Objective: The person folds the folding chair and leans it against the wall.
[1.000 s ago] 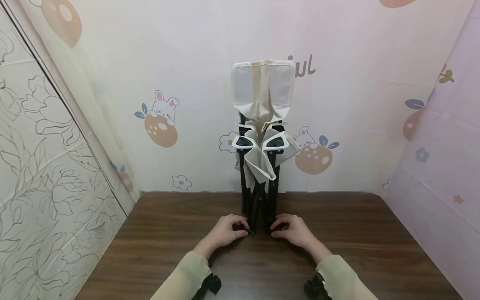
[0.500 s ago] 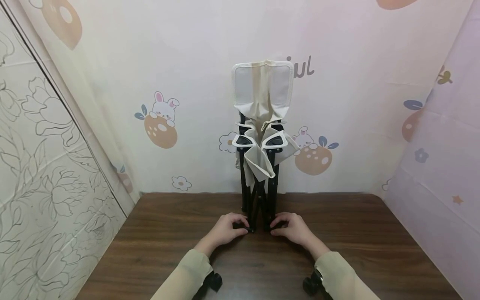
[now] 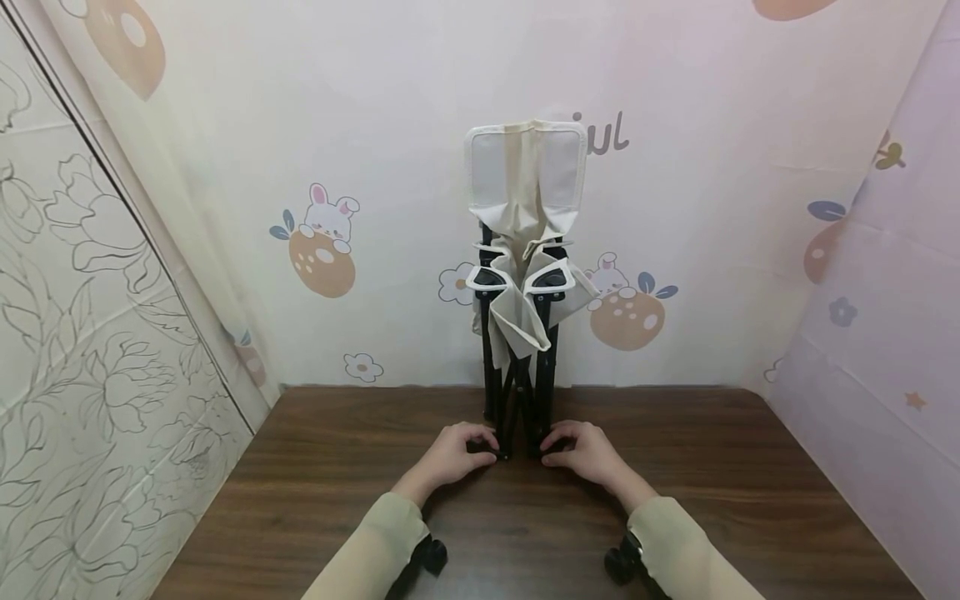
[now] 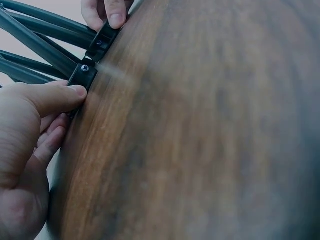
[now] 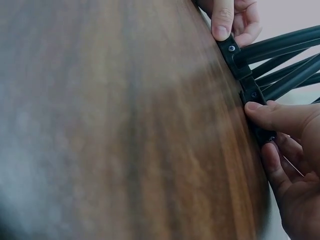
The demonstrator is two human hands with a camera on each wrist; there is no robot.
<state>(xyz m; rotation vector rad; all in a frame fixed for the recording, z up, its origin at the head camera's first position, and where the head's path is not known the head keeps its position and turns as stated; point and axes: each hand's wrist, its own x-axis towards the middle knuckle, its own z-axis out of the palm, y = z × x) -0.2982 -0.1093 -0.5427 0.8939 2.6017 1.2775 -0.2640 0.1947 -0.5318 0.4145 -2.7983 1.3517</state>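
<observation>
A folded camp chair stands upright near the back of the wooden table. Its cream fabric hangs bunched over several black legs, with two white-edged corner pockets at the front. My left hand pinches the left front foot, thumb on top and fingers beneath. On the other side, my right hand grips the right front foot the same way. The two feet sit close together. In the left wrist view, fingertips of the right hand show at the far foot. The rear feet are partly hidden.
The dark wooden table reaches back to a wall covered in bunny-print cloth. A floral panel rises on the left and a pale cloth side on the right. Both wrists carry black strapped devices.
Both hands and the chair's front feet have shifted slightly back toward the wall. The grip on each foot stays the same, and the chair remains folded.
</observation>
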